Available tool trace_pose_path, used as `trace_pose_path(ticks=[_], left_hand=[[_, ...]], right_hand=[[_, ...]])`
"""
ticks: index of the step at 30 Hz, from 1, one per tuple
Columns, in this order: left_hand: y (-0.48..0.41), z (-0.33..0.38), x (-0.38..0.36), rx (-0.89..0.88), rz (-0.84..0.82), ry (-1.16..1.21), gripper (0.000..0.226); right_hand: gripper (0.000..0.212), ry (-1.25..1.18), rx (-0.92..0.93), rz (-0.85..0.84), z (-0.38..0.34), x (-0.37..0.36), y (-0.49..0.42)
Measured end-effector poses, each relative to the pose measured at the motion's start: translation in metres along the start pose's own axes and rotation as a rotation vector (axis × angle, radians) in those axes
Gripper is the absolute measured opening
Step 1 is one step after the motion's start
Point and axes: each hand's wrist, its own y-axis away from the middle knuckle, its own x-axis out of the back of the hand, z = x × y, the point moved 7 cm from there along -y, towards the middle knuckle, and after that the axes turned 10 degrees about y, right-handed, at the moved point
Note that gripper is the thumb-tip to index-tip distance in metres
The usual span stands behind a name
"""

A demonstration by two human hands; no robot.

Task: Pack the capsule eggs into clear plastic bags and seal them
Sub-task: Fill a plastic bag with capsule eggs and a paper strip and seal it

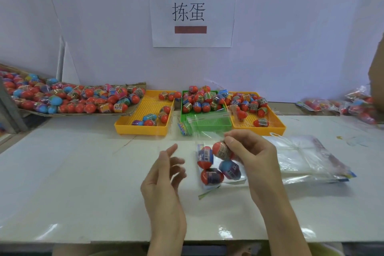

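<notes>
A clear plastic bag (209, 135) lies on the white table in front of me, its mouth toward the trays. Three capsule eggs show inside it: one red and blue (205, 157), one red and dark (212, 176), one blue and purple (230, 169). My right hand (252, 153) grips a fourth egg (222, 150), red-topped with a striped wrap, at the bag. My left hand (166, 172) hovers just left of the bag, fingers loosely spread, holding nothing.
Behind the bag stand a yellow tray (143, 128), a green tray (207, 123) and a second yellow tray (276, 125), all with eggs. A cardboard box (133, 108) of eggs lies far left. Empty bags (307, 156) are stacked right; filled bags (336, 105) sit far right.
</notes>
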Motion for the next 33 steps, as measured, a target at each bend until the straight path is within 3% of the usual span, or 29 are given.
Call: trace_pose_path(ticks=[2,5,8,9,12,14,16,19,26,31,33], left_hand=[[-0.001,0.007,0.006,-0.058,0.072,0.03,0.036],[-0.003,0.003,0.007,-0.013,0.059,0.013,0.097],[-0.002,0.001,0.0,0.017,0.018,-0.001,0.132],[-0.003,0.002,-0.001,0.003,0.009,-0.003,0.13],[-0.001,0.005,-0.009,-0.033,-0.046,-0.092,0.079],[0.0,0.003,-0.009,-0.049,-0.049,-0.149,0.059],[-0.003,0.001,-0.002,-0.025,0.012,-0.055,0.058],[-0.01,0.0,0.011,0.028,0.122,0.139,0.074],[-0.002,0.009,0.005,-0.052,0.082,0.07,0.072],[-0.002,-0.001,-0.01,0.039,-0.094,-0.015,0.029],[0.0,-0.002,-0.01,-0.018,-0.123,-0.072,0.037]], right_hand=[[0.026,-0.008,0.004,-0.019,0.0,-0.001,0.0],[0.026,-0.004,0.021,-0.04,-0.001,-0.004,-0.001],[0.023,0.044,0.041,-0.092,-0.001,-0.007,-0.001],[0.023,0.064,0.046,-0.117,-0.002,-0.008,-0.001],[0.019,0.131,0.049,-0.2,-0.001,-0.013,0.0],[0.007,0.172,0.046,-0.245,-0.001,-0.016,0.002],[0.003,0.193,0.054,-0.259,-0.001,-0.017,0.003],[0.004,0.177,0.055,-0.247,0.0,-0.015,0.003],[0.003,0.18,0.058,-0.261,0.0,-0.013,0.004],[0.003,0.189,0.053,-0.266,0.0,-0.016,0.003],[0.004,0.198,0.053,-0.267,0.0,-0.016,0.003]])
